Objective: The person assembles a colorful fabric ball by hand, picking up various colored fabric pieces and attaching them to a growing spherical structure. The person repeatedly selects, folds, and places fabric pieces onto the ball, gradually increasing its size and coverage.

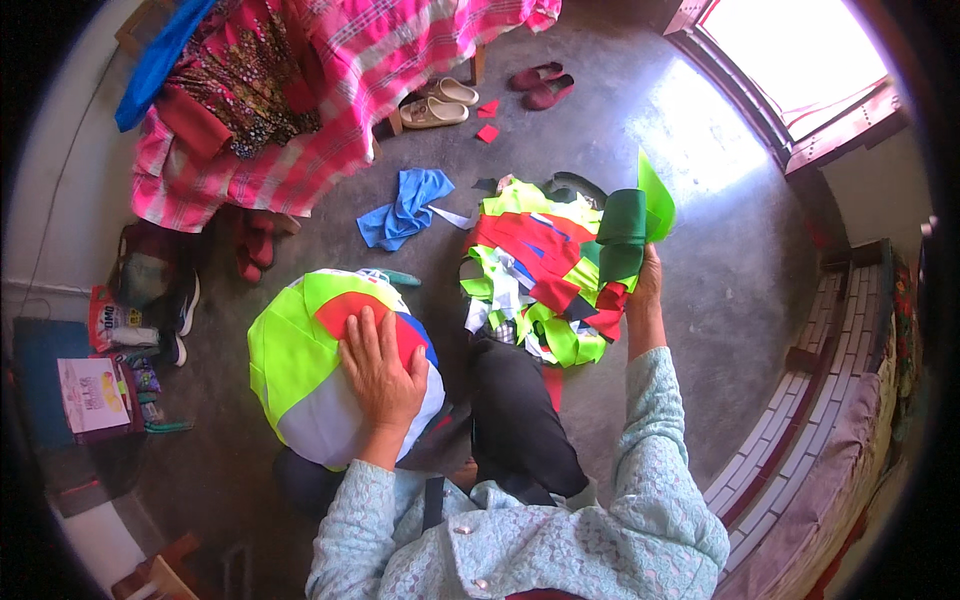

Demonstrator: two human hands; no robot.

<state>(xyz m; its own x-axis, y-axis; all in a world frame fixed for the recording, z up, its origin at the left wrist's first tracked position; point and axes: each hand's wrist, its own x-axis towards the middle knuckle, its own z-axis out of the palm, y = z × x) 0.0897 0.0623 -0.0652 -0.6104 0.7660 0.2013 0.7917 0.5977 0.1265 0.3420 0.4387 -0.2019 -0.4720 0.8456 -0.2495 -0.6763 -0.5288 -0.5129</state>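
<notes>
My left hand [381,372] lies flat, fingers spread, on a round patchwork cloth piece [300,385] of neon yellow, red, blue and white that rests on my left knee. My right hand [646,283] reaches forward and grips a folded dark green cloth piece [622,240], with a bright green scrap [655,195] sticking up behind it. Between the hands, on the floor, sits a heap of cloth scraps [535,275] in red, neon yellow, green, blue and white. My dark trouser leg [515,410] runs up toward the heap.
A blue cloth [408,207] lies on the concrete floor beyond the heap. A bed with a pink checked cover [330,90] stands at the back left, sandals [435,103] and red shoes [540,85] near it. Packets and a box [95,392] sit at the left; a tiled ledge [800,420] runs along the right.
</notes>
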